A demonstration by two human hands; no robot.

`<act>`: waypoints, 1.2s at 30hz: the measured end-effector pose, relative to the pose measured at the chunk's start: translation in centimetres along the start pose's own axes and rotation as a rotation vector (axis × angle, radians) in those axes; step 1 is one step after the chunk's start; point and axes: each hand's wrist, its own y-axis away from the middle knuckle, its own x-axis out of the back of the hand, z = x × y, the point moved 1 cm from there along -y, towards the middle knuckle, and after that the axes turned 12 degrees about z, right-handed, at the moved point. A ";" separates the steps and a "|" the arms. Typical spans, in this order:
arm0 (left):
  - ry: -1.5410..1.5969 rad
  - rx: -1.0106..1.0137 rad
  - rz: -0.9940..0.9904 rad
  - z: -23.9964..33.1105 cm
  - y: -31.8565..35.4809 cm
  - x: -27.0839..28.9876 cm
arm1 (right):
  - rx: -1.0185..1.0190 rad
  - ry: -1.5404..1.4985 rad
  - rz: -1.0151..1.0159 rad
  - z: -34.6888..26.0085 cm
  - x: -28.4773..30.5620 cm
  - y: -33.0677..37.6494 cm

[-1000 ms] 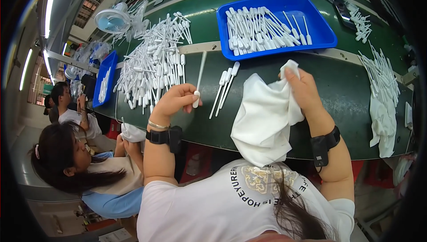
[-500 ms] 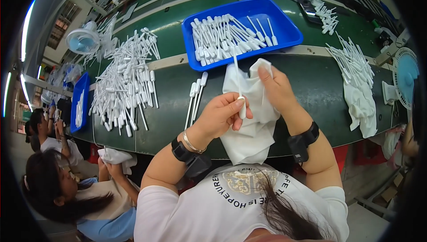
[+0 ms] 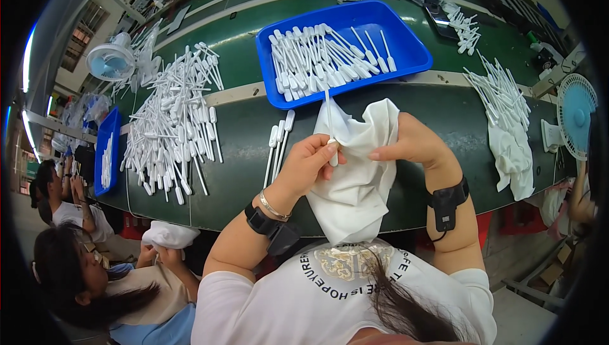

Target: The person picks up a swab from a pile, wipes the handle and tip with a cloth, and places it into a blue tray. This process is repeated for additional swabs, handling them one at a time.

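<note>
While gripping a white plastic pipette (image 3: 330, 130) by its bulb over the green counter (image 3: 438, 113), left hand (image 3: 307, 165) closed around it. Right hand (image 3: 413, 144) clenched on a white cloth (image 3: 355, 183) draped beneath the pipette. Just beyond, blue tray (image 3: 406, 43) full of pipettes; loose pile (image 3: 168, 129) to the left.

Pipette (image 3: 330, 130) lower end hidden by left hand (image 3: 306, 166) fingers.
</note>
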 end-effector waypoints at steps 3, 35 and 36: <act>-0.047 -0.022 -0.020 0.0 0.2 0.1 | 0.000 0.219 -0.027 1.1 -0.4 -0.2; -0.704 -0.452 -0.080 0.2 1.1 -0.5 | -0.154 -0.406 0.369 2.6 -3.3 -0.6; -0.652 -0.423 -0.111 0.2 1.1 -0.5 | -0.178 -0.546 0.411 2.3 -2.6 -0.9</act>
